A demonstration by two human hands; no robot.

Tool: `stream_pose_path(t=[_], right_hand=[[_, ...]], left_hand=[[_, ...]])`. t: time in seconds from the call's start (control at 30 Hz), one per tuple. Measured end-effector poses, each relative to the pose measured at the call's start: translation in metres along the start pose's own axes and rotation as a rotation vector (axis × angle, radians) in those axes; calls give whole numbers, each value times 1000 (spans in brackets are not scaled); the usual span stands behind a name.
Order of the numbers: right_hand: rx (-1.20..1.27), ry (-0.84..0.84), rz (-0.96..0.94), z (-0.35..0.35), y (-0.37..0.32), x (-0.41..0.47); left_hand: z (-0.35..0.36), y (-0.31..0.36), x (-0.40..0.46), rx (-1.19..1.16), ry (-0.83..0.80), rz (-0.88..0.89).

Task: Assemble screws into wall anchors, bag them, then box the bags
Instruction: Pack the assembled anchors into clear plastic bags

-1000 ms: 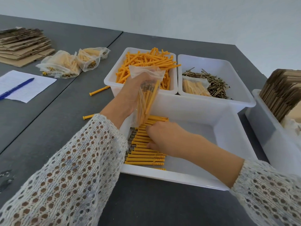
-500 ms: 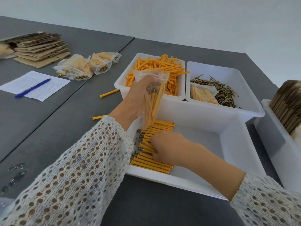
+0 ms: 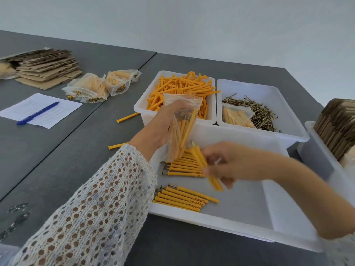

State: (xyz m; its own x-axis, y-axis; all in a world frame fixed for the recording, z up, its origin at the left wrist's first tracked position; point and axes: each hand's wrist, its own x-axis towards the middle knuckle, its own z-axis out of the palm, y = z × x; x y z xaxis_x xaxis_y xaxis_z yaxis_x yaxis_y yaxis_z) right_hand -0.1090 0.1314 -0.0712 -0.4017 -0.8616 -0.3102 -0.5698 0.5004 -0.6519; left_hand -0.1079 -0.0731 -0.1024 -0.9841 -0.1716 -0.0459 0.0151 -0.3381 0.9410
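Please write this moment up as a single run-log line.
stage: bagging | left hand: holds clear bag open | right hand: grips anchor bundle, lifted above tray | next: likely into bag

You see orange anchors (image 3: pixel 180 87), white bins (image 3: pixel 288 135), a dark grey desk (image 3: pixel 67 154), a blue pen (image 3: pixel 37 113) and a white honeycomb-knit sleeve (image 3: pixel 99 212).

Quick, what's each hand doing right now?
Left hand: grips a clear bag partly filled with anchors.
Right hand: pinches a small bunch of orange anchors, lifted above the tray.
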Motion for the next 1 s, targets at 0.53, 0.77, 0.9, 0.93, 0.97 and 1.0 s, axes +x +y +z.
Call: stream_pose_path(t=[0.53, 0.77, 0.9, 0.93, 0.97, 1.0], right_hand=[[264, 798, -146, -56, -32, 80], [-33, 579, -118, -51, -28, 70], [94, 873, -73, -54, -13, 61], [128, 935, -46, -54, -9, 58], [151, 969, 1, -53, -3, 56], [160, 967, 65, -50, 2, 53]], left_hand=[[3, -3, 0, 240, -121, 146], [-1, -4, 5, 243, -208, 228], [-4, -8, 9, 206, -171, 167], [-4, -8, 9, 202, -159, 156], [-4, -9, 9, 200, -149, 149], [-5, -9, 9, 196, -140, 141]])
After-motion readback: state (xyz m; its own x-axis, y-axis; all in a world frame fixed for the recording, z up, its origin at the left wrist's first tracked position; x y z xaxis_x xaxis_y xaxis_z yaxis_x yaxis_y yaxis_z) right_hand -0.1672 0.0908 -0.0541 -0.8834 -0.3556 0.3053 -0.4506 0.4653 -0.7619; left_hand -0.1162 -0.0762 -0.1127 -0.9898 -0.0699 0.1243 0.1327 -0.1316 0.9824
